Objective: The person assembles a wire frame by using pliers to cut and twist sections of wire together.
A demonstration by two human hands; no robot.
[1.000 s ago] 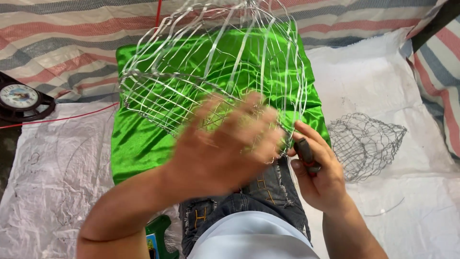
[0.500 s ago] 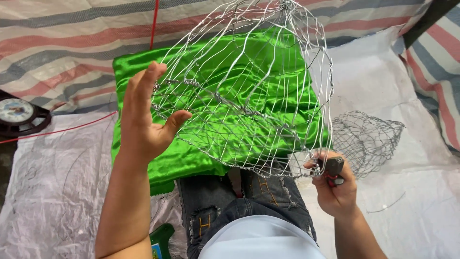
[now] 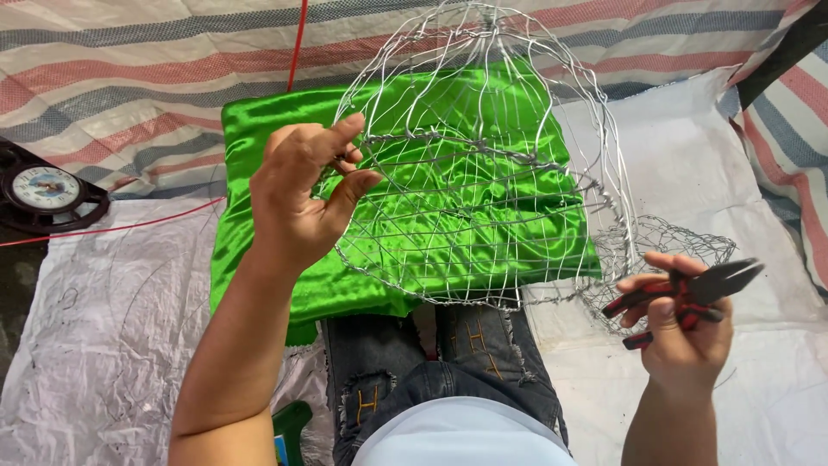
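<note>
Wire cage frame (image 3: 483, 164), dome-shaped, silver, held up over the lap, above a folded green satin cloth (image 3: 259, 147). Left hand (image 3: 297, 194) has it at the left rim: thumb and fingertips pinched on a wire, other fingers loosely spread. Right hand (image 3: 686, 332) is clear of the frame, low right, closed around red-handled pliers (image 3: 690, 293), whose dark tips point up-right.

Just beside the pliers, a smaller wire mesh basket (image 3: 664, 237) lies on the white sheet (image 3: 733, 173), partly hidden behind the frame and right hand. Striped tarp (image 3: 129, 78) covers the back; a red cord (image 3: 112, 229) runs across it. At the left edge, a round dial with a white face (image 3: 43, 185) in a black housing, cut off; markings too small to read. Bottom centre, a green object with a blue label (image 3: 289, 427), mostly hidden by the left forearm; kind unclear. Jeans (image 3: 405, 362) below the frame.
</note>
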